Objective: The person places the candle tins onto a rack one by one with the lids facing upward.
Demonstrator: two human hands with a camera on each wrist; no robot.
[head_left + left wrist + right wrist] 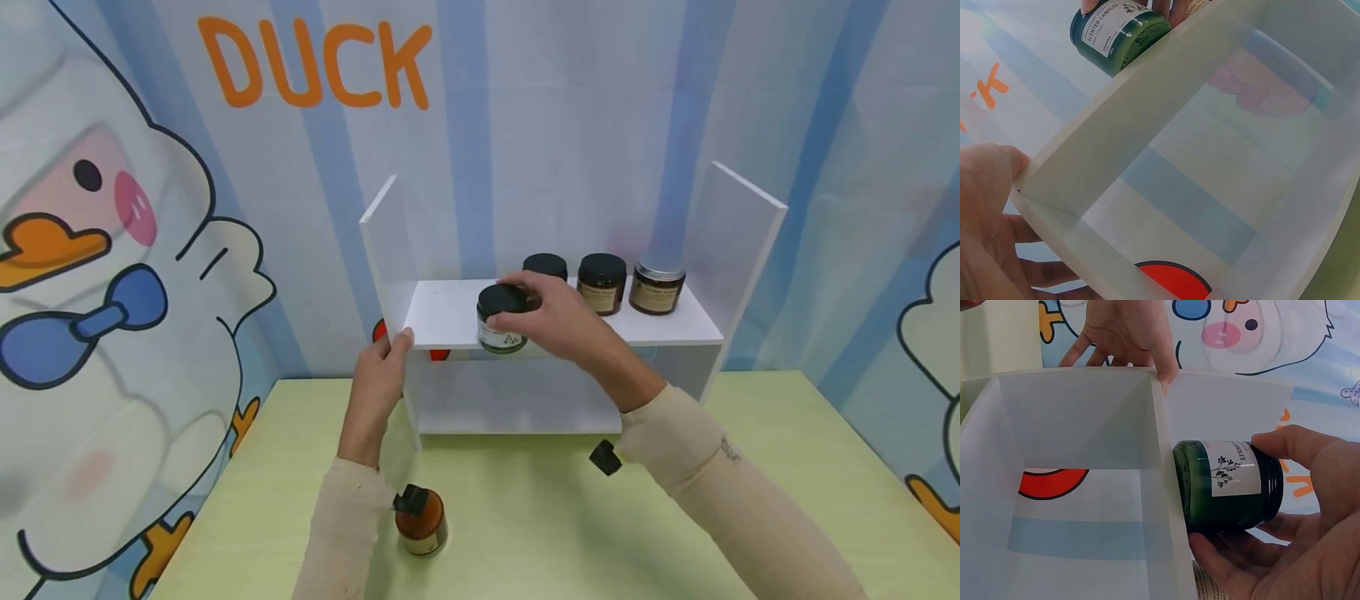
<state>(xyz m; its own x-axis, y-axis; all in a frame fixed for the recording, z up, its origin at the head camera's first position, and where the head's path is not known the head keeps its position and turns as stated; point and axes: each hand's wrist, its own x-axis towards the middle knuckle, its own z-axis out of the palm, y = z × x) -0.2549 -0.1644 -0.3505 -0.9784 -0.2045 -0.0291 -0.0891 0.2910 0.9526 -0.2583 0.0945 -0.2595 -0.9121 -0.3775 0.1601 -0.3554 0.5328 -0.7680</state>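
A white shelf unit (450, 317) stands on the green table. My right hand (519, 305) grips a dark green jar (501, 327) with a black lid and a white label, at the front edge of the shelf's top board. In the right wrist view the green jar (1229, 484) lies against the board's edge, with my thumb (1285, 442) on top of it. My left hand (386, 360) holds the shelf's left side panel at the front corner, thumb in front and fingers behind. The left wrist view shows the left hand (985, 206) on that panel (1147, 106) and the green jar (1119, 34) above it.
At the back of the top board stand three jars: two black-lidded (545, 265) (602, 283) and one silver-lidded (657, 288). An amber jar (422, 527) stands on the table (525, 517) near my left forearm. A duck-printed backdrop closes off the back and sides.
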